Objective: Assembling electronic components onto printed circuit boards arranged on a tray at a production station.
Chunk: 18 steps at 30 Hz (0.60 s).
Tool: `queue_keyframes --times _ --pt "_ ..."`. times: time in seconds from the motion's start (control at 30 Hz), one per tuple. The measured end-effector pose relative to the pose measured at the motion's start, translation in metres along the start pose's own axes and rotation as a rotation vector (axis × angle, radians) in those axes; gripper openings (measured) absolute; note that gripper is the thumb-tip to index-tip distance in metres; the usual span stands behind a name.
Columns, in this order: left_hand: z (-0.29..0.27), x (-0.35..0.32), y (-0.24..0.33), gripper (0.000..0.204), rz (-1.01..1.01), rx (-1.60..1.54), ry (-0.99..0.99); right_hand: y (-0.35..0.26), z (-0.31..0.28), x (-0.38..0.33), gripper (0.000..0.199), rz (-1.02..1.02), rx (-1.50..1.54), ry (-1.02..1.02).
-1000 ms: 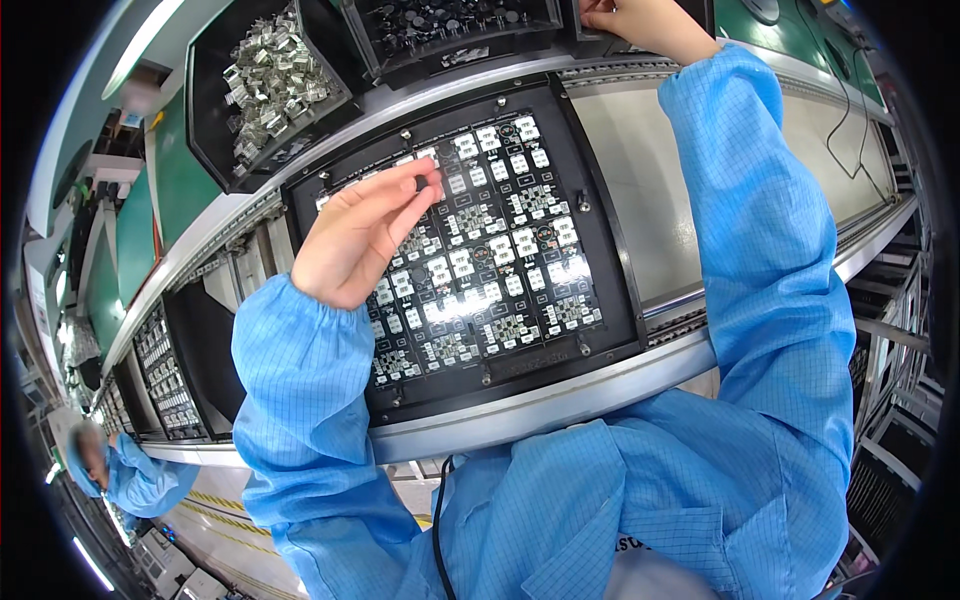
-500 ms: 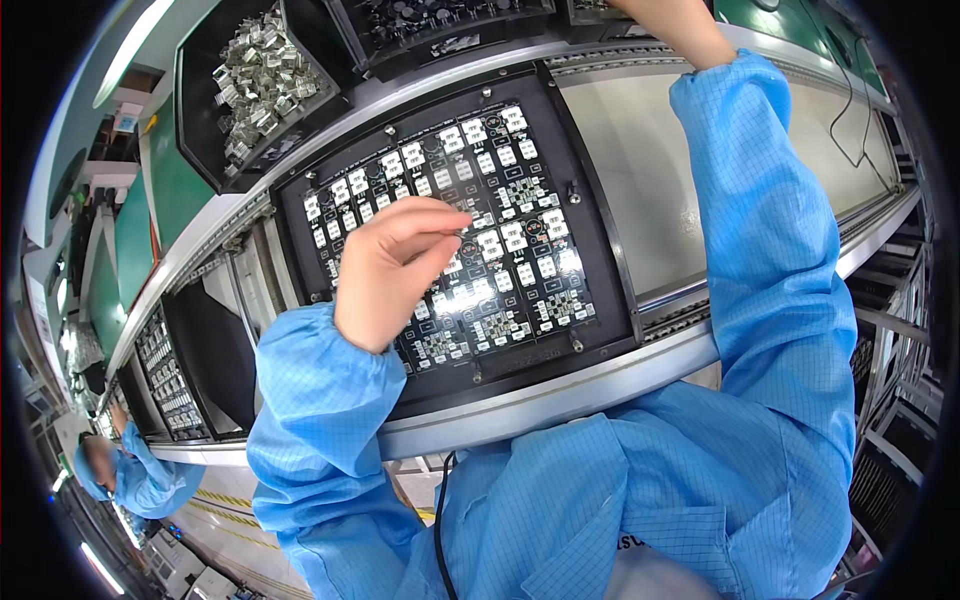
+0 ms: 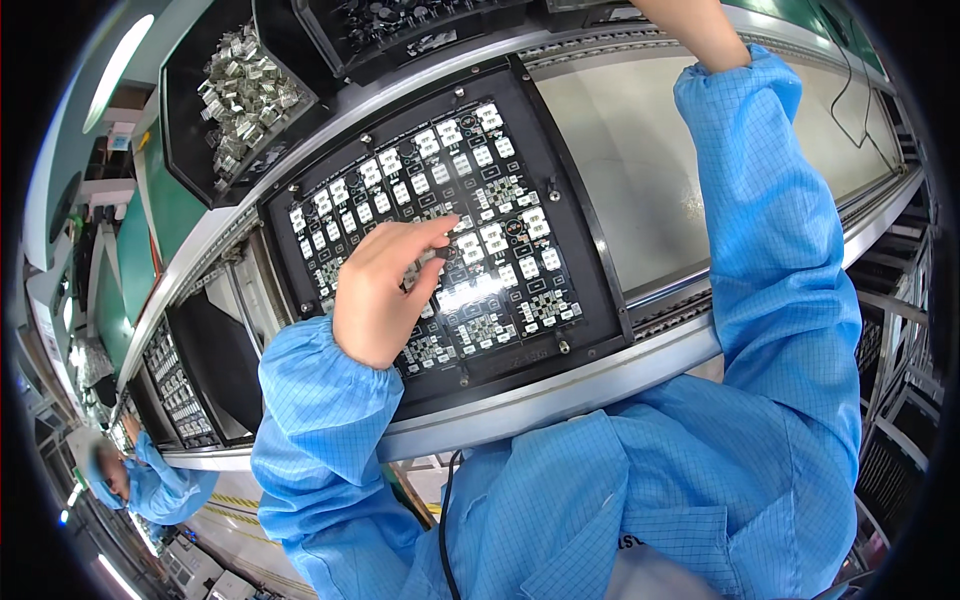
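My left hand hovers over a circuit board panel covered with rows of white square parts. Its thumb and forefinger stand apart, and I see nothing between them. The panel lies in a black carrier frame with small metal posts along its edges. The hand hides part of the panel's left middle. My right hand reaches past the top edge of the picture, where only the wrist and lower hand show. Its fingers are out of sight, near the bins at the far side.
A black bin of small silvery metal parts stands at the far left. Beside it is another bin with dark parts. The metal rail runs along the near side. Farther left are another loaded carrier and a co-worker in blue.
The thumb and forefinger of my left hand, almost touching before, have parted. My right hand remains stretched toward the far side. The view has shifted slightly.
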State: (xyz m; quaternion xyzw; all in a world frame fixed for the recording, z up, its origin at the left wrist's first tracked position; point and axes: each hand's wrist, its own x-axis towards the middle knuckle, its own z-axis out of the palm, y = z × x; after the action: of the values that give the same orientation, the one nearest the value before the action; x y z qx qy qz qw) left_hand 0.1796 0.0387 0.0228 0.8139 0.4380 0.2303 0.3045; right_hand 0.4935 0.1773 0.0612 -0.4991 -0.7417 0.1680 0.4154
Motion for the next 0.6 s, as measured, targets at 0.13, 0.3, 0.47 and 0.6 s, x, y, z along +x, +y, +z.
queue_keyframes --times 0.13,0.3,0.47,0.6 --pt "-0.001 -0.001 -0.001 0.040 0.029 0.015 -0.016 -0.001 0.002 0.001 0.016 0.004 0.076 0.014" --pt "-0.008 0.002 0.001 0.037 0.204 0.215 -0.133 -0.018 -0.006 0.002 0.013 0.011 0.116 0.047" --pt "-0.011 0.001 0.009 0.037 0.224 0.259 -0.130 -0.037 -0.004 -0.002 0.017 -0.113 0.325 0.026" --pt "-0.034 0.020 0.017 0.033 0.215 0.282 -0.043 -0.065 0.016 -0.021 0.026 -0.120 0.425 -0.139"
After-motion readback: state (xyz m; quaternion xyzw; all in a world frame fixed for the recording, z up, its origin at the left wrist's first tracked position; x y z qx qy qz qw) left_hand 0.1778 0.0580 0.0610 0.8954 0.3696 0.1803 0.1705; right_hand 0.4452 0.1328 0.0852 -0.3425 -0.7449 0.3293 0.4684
